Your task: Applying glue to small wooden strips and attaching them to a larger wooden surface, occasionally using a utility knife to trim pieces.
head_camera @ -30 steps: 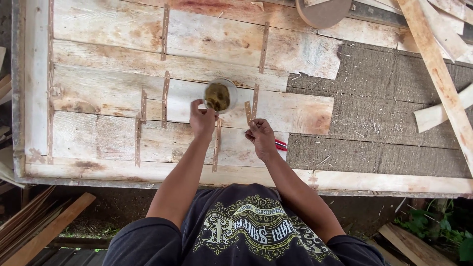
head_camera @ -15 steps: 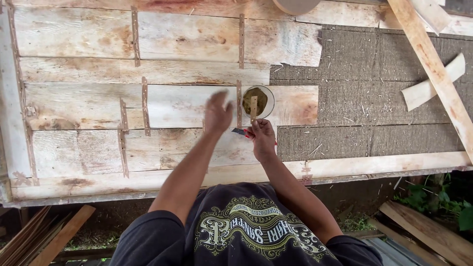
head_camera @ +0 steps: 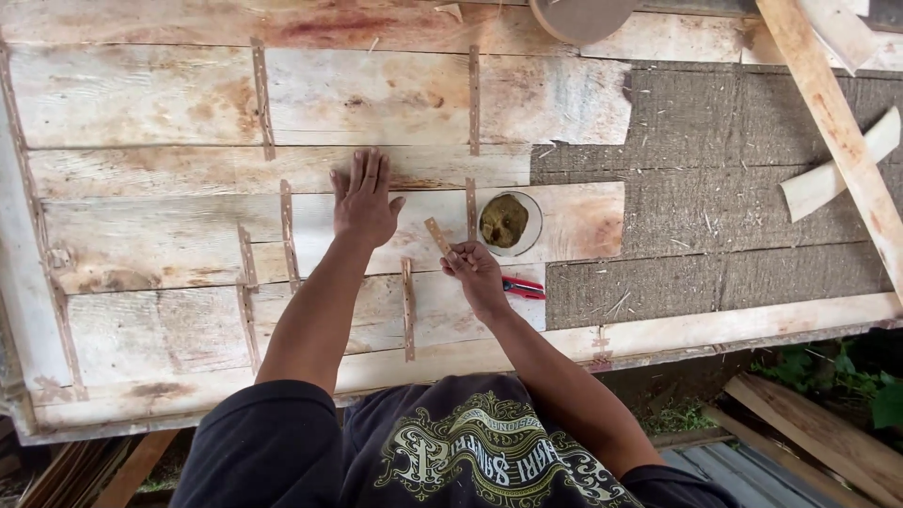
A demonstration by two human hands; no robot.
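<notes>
**Stick, paste cup and patched panel, seen from above**

The right hand (head_camera: 475, 268) pinches a short flat wooden stick (head_camera: 438, 237) by its lower end, fingers closed on it; the free end slants up and to the left, ending near the left rim of the cup (head_camera: 509, 223). The left hand (head_camera: 365, 202) lies palm down on the panel (head_camera: 169, 103), fingers spread and gripping nothing, a little left of the stick. The cup, round and clear-walled, holds a brownish paste and stands on a pale sheet toward the middle of the panel, well in from its near edge.

Handling, as judged: the stick looks light, thin and stiff, apt to snap if levered hard; the grip at its end leaves the tip free. The cup appears light and easy to tip, best taken by its wall. The paste is likely soft and sticky.

A red-handled tool (head_camera: 522, 286) lies just right of the right hand; its working end is hidden behind the hand, so its kind is unclear. The stick's tip is too small to show whether paste is on it. A round disc (head_camera: 583, 14) is cut off at the panel's far edge.
</notes>
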